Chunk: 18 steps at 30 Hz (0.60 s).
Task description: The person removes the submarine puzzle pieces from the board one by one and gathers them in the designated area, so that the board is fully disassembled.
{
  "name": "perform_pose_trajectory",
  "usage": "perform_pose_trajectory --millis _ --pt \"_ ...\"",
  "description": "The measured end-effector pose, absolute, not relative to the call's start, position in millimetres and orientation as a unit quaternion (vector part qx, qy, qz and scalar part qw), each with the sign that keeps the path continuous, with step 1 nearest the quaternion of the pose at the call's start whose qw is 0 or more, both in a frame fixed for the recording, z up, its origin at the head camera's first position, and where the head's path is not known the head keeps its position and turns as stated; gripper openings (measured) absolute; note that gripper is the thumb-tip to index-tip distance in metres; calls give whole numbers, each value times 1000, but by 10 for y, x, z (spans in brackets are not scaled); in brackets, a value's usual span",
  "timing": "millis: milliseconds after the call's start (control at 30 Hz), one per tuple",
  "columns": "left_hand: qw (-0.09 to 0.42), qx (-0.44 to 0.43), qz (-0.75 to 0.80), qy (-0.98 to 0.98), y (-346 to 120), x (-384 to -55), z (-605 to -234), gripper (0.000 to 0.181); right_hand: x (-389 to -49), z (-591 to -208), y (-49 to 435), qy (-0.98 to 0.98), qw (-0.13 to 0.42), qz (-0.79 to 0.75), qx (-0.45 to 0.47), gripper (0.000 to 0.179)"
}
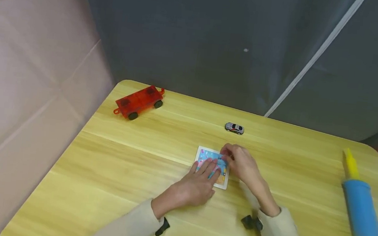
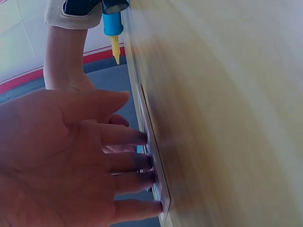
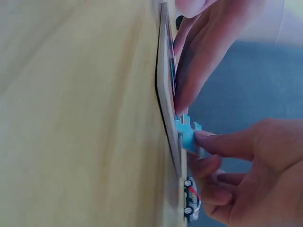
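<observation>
A small square jigsaw puzzle [image 1: 225, 183] with a white frame and a blue, colourful picture lies flat on the wooden table. My left hand [image 1: 197, 184] rests on it with fingers spread, the fingertips pressing on the picture. At the puzzle's far right corner, my right hand [image 1: 242, 165] pinches a light-blue puzzle piece [image 3: 188, 134] between thumb and fingers. In the right wrist view that piece stands tilted up from the board's edge. The left wrist view shows the left fingers [image 2: 135, 185] straight, their tips on the board.
Beyond the puzzle stands a small silver toy car [image 1: 234, 128]. A red toy wagon base [image 1: 139, 101] with black wheels is at the far left corner. A blue hand pump [image 1: 363, 215] with a yellow nozzle lies at the right. A grey partition [image 1: 197, 38] rises behind the table.
</observation>
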<state>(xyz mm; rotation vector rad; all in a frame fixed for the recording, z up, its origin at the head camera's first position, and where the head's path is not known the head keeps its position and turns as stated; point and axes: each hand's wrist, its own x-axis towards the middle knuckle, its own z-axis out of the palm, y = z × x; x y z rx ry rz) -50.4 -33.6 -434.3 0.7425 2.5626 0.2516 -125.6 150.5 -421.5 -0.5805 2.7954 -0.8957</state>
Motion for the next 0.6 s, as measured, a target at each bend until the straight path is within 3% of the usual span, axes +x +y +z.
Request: perform_pose_trajectory --millis 167,433,600 --pt "225 265 58 936 -311 -456 -4170 66 -1333 -4075 1848 918 84 -333 -196 5" --pt "210 252 22 944 -305 -411 -4035 67 -1425 -3908 2824 913 216 -317 -140 6" --pt "197 253 33 947 -298 -400 -4038 65 -1437 -3940 3086 918 258 -282 -102 8"
